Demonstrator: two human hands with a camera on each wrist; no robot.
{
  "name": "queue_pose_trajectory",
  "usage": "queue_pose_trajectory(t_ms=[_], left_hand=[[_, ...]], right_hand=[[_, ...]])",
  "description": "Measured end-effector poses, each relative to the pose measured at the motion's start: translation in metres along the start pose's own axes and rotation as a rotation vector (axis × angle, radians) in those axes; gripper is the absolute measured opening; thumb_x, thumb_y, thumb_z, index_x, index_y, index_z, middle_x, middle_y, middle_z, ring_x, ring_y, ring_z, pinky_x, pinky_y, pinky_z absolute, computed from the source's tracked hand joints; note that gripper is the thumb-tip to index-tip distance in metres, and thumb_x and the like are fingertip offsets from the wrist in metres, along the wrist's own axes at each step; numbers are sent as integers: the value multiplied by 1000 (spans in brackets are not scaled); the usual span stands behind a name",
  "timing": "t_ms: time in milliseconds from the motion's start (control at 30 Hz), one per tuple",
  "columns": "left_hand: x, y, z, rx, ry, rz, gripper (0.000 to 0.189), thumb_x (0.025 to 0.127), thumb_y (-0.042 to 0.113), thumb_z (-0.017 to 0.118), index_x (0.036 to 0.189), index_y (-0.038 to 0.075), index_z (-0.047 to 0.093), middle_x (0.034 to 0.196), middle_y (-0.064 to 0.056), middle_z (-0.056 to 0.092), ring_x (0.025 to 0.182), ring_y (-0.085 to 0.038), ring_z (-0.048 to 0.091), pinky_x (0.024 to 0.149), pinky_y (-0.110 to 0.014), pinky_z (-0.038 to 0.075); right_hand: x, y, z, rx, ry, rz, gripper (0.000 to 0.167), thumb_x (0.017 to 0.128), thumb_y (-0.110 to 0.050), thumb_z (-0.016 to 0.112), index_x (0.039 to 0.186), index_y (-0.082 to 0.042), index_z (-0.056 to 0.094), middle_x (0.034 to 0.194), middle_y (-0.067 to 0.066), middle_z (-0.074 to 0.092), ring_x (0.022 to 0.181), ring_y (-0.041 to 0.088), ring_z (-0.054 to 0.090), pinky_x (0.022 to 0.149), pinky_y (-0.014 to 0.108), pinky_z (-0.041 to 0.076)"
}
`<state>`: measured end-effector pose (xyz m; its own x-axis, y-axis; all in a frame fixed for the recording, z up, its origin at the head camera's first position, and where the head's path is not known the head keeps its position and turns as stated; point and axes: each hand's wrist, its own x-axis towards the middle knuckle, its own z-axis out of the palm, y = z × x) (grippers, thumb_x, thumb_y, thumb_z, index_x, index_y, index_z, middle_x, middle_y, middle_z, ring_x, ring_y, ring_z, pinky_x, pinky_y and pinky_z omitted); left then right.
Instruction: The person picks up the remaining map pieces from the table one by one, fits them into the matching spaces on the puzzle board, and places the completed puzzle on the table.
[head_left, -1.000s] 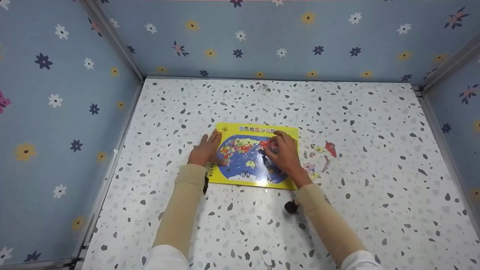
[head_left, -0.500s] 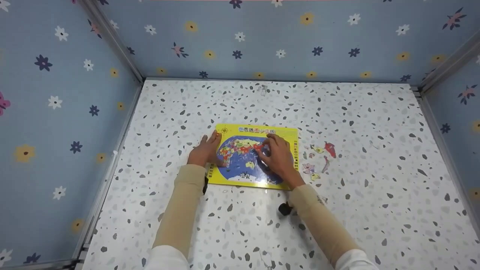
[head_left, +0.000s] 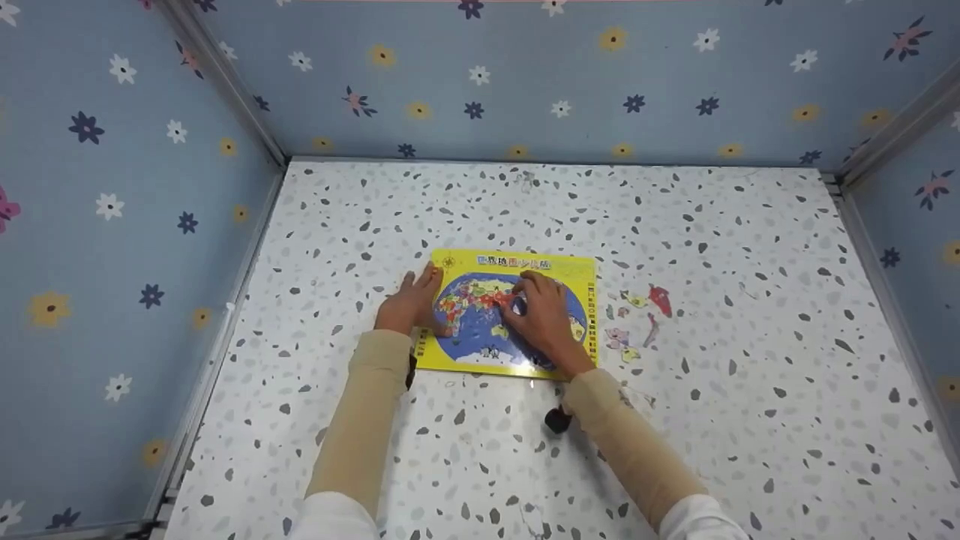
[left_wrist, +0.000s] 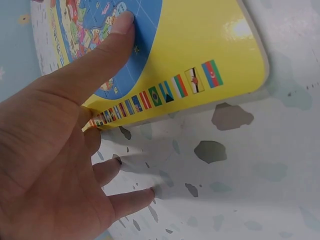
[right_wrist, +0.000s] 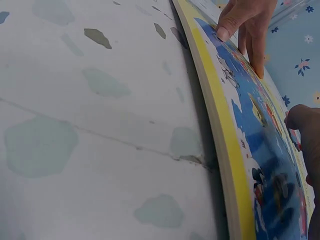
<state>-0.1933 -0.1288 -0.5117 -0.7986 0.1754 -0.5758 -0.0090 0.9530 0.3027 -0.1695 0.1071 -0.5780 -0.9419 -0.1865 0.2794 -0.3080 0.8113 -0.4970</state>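
Note:
A yellow-bordered world map puzzle board (head_left: pixel 570 267) lies flat on the speckled table. My left hand (head_left: pixel 409 301) steadies its left side; in the left wrist view the thumb (left_wrist: pixel 102 52) rests on the blue map and the other fingers spread over the edge and table. Over the map's upper middle, my right hand (head_left: pixel 541 315) pinches a small red puzzle piece (head_left: pixel 504 298) between thumb and fingertips, at the board's surface. The hand partly hides that piece. In the right wrist view, a bit of red shows beside the right hand's fingers (right_wrist: pixel 305 120).
Several loose puzzle pieces lie right of the board, among them a red one (head_left: pixel 660 300), a pink one (head_left: pixel 617 337), a yellow one (head_left: pixel 631 354) and a narrow one (head_left: pixel 651 330). Flower-patterned panels (head_left: pixel 525 90) enclose the table (head_left: pixel 750 247) at the back and sides.
My right hand has moved left across the map with the red puzzle piece, from the upper right to the upper middle. The left hand has stayed in place.

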Motion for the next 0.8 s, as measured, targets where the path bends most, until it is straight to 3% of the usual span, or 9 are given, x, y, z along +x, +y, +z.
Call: queue_pose_trajectory(t_ms=[800], left_hand=[[4, -1, 3, -19, 16, -30, 114, 74, 40, 81, 156, 22, 4, 163, 2, -5, 149, -30, -4, 117, -57, 17]], right_hand=[[4, -14, 15, -52, -7, -18, 30, 88, -34, 67, 100, -7, 61, 125, 8, 53, 115, 27, 46, 100, 46, 33]])
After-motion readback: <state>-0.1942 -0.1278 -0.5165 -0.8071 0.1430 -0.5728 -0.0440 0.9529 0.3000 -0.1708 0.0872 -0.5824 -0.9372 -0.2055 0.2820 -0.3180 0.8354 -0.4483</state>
